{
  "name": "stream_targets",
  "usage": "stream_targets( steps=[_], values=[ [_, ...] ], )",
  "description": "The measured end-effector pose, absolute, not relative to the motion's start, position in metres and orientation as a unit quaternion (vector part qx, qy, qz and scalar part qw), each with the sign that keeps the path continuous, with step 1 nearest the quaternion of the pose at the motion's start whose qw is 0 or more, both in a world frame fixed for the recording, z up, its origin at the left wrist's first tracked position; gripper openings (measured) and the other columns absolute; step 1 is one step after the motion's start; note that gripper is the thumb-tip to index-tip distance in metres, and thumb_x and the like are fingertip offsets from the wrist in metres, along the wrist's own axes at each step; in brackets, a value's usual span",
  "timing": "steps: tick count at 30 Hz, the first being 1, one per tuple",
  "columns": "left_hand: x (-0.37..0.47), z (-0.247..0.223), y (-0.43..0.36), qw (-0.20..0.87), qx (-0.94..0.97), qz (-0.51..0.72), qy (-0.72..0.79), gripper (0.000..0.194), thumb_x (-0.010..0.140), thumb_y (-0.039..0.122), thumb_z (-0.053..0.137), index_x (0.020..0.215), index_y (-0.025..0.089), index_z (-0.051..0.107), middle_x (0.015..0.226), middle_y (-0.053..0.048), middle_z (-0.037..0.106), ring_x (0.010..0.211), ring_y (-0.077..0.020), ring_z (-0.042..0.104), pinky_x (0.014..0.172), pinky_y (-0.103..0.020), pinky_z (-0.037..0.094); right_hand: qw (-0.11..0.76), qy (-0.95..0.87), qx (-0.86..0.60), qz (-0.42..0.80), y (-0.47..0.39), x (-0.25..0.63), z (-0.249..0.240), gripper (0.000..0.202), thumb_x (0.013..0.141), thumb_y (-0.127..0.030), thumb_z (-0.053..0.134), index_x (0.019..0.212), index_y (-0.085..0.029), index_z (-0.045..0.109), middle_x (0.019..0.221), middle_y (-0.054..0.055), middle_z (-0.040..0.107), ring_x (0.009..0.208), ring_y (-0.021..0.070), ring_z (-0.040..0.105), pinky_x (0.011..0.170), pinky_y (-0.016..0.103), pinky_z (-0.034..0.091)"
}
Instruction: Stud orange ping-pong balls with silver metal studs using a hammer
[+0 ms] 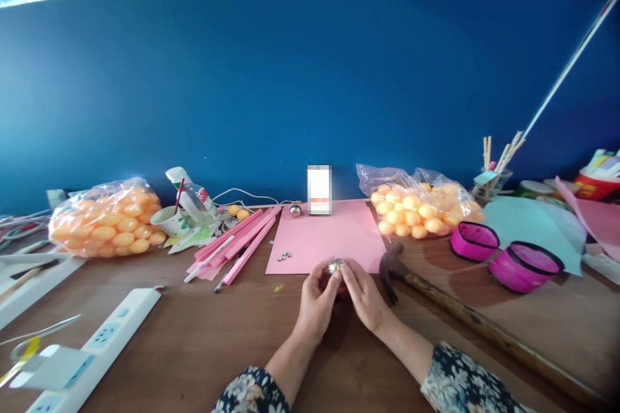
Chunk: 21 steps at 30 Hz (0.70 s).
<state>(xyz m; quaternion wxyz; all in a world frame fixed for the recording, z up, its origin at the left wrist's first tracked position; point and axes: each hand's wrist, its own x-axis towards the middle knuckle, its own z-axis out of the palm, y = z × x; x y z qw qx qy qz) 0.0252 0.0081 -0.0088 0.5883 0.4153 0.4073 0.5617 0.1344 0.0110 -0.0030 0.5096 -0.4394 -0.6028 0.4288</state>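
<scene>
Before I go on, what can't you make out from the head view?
All in the head view:
Silver thing: underside, hidden by the left hand and right hand.
White upright panel: any writing, lost in blocky blur.
Metal bits on the pink sheet: exact shape, too small.
Power strip: near end, cut off by the bottom edge.
Red tub: far side, cut off by the right edge.

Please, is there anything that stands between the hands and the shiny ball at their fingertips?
Nothing visible does: the left hand and right hand hold the ball directly. The hammer lies beside the right hand, not between.
</scene>
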Motion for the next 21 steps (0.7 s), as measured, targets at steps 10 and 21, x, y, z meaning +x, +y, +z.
stream_targets(
  steps=[10, 21],
  values=[
    [0.0250, -0.0084, 0.0085, 0.595, 0.400, 0.560, 0.416, 0.045, 0.071, 0.033, 0.063, 0.112, 0.018, 0.053, 0.101, -0.008, 0.065, 0.093, -0.0213, 0.061, 0.077, -0.031, 0.052, 0.509, -0.602, -0.442, 0.429, 0.0116, 0.1345, -0.0037, 0.032, 0.089, -0.040, 0.035, 0.103, -0.020, 0.055, 0.094, 0.005, 0.061, 0.087, 0.0183, 0.057, 0.080, 0.032, 0.047],
    [0.0242, -0.0088, 0.0080, 0.592, 0.419, 0.555, 0.407, 0.041, 0.075, 0.034, 0.058, 0.113, 0.018, 0.054, 0.103, -0.008, 0.064, 0.095, -0.0221, 0.060, 0.077, -0.032, 0.052, 0.507, -0.597, -0.445, 0.435, 0.0110, 0.1344, -0.0024, 0.030, 0.088, -0.040, 0.037, 0.103, -0.021, 0.056, 0.098, 0.005, 0.061, 0.091, 0.0183, 0.057, 0.082, 0.030, 0.046]
  ],
)
